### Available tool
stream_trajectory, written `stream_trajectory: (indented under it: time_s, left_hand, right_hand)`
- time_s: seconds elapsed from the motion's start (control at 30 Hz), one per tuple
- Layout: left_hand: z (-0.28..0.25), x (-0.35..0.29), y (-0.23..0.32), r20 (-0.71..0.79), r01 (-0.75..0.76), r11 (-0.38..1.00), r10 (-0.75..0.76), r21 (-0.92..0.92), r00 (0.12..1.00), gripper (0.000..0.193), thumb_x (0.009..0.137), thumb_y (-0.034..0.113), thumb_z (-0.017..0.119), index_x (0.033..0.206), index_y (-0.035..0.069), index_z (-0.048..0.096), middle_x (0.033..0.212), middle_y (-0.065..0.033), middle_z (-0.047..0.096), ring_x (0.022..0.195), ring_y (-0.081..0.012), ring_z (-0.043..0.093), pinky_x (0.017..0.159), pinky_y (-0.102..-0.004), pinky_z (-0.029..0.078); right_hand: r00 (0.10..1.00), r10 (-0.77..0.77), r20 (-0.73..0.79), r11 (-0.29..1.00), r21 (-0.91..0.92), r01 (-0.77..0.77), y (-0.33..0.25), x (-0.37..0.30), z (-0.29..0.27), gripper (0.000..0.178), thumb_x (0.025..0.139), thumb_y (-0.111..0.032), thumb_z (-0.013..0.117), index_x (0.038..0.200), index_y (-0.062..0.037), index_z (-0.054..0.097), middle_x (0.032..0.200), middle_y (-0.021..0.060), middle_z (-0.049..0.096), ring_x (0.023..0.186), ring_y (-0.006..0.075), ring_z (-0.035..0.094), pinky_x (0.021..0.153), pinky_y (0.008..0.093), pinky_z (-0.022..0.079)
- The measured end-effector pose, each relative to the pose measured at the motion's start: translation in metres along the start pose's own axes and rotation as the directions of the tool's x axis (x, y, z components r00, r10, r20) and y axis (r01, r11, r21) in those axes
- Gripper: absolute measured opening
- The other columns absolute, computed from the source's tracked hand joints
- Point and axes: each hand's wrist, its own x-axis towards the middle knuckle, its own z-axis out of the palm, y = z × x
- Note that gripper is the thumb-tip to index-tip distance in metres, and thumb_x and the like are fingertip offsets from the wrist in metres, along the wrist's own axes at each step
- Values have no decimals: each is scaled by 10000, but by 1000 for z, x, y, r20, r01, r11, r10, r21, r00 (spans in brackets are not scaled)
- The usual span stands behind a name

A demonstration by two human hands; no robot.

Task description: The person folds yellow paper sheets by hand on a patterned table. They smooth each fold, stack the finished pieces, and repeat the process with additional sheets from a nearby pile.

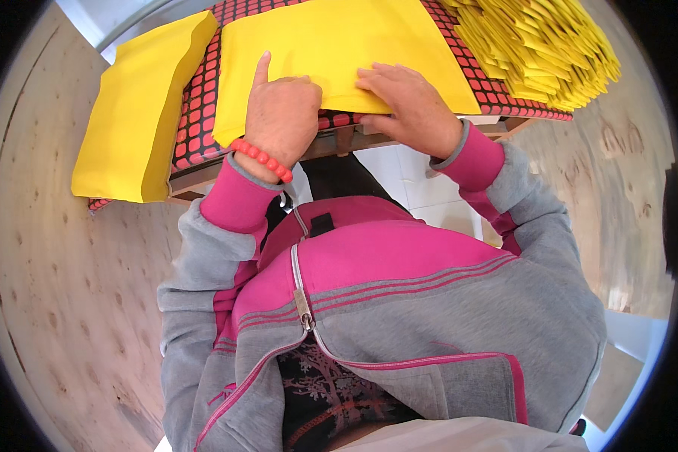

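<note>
A wide, flat yellow fabric piece [339,45] lies across the table in front of me. At its near edge, left of the middle, my left hand [282,113] rests with most fingers curled in against the fabric and one finger sticking up and out. The curled fingertips are hidden, and a red bead bracelet [262,160] circles that wrist. My right hand [410,105] is on the same near edge farther right. Its fingers stretch out over the fabric, and its thumb lies apart from them along the edge.
A thick yellow fabric stack [132,113] sits at the table's left end, partly overhanging it. At the back right is a fanned pile of yellow folded pieces [542,49]. The table has a red-and-black checked cover [196,124]. Wooden boards [75,301] stand at both sides.
</note>
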Motion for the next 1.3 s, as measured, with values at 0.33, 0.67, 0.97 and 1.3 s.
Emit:
stream_trajectory:
  time_s: [0.33, 0.67, 0.97, 1.3]
  left_hand:
    - [-20, -29, -65, 175, 127, 958, -83, -256, 981, 243, 908, 77, 661, 1137, 67, 740, 966, -121, 750, 956, -290, 706, 1163, -492, 361]
    - [9, -28, -118, 336, 456, 192, -447, -869, 829, 351, 986, 177, 672, 1243, -62, 670, 1079, -61, 724, 982, -108, 640, 892, -275, 513]
    - [38, -15, -127, 105, 431, 538, -532, -724, 840, 258, 1008, 190, 622, 1096, -51, 644, 892, -183, 668, 810, -255, 633, 761, -359, 500]
    - [33, 0, -117, -59, 442, 799, -506, -408, 860, 212, 1012, 187, 597, 909, 5, 565, 783, -250, 592, 765, -472, 594, 646, -480, 461]
  right_hand:
    - [957, 212, 196, 935, 245, -257, 87, -50, -52, 318, 907, -31, 674, 1224, -13, 663, 1253, 175, 691, 1151, 342, 656, 1005, 371, 515]
    - [832, 412, 372, 583, 594, -555, 145, -30, -65, 256, 1006, -197, 658, 1136, 23, 661, 957, -7, 656, 925, 79, 567, 852, 246, 457]
    - [919, 394, -17, 908, 161, -386, 163, -23, -27, 236, 1027, -248, 601, 1034, -12, 618, 848, 188, 630, 791, 355, 607, 700, 410, 476]
    - [912, 386, -136, 912, -96, -400, 162, -10, -4, 208, 1028, -265, 583, 1021, -58, 576, 793, 214, 639, 774, 443, 622, 662, 526, 459]
